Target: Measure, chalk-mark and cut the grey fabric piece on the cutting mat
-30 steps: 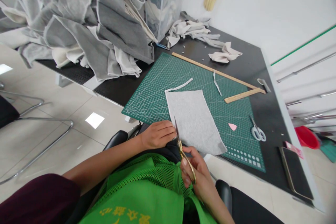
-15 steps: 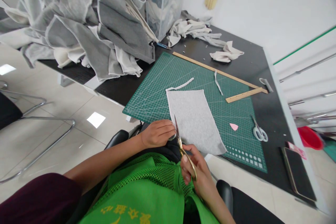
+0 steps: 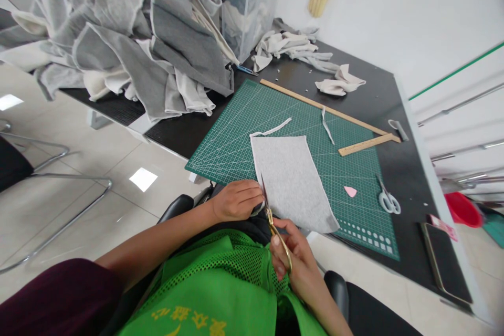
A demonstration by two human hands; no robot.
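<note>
My right hand [image 3: 292, 252] is closed round the handles of gold-handled scissors [image 3: 270, 219]. Their blades point away from me, along the left edge of a light grey cloth piece [image 3: 293, 178]. At that edge, near the blades, my left hand [image 3: 239, 200] pinches the cloth's near left part; its fingertips are partly hidden. The cloth lies on a green cutting mat [image 3: 224, 139], its near end reaching past the mat's edge toward my lap. A thin cloth strip [image 3: 275, 128] lies just beyond the cloth's far left corner.
Wooden rulers [image 3: 315, 103] lie on the mat's far side, near another strip [image 3: 326, 126]. To the right are white-handled scissors [image 3: 389, 201], a pink piece [image 3: 350, 191] and a phone [image 3: 444, 260]. Grey cloths [image 3: 118, 47] are heaped at left beside a clear plastic bin [image 3: 246, 5].
The scissors' handles have drawn slightly closer together as my right hand closes a little. My left hand stays at the cloth edge. The view has shifted slightly.
</note>
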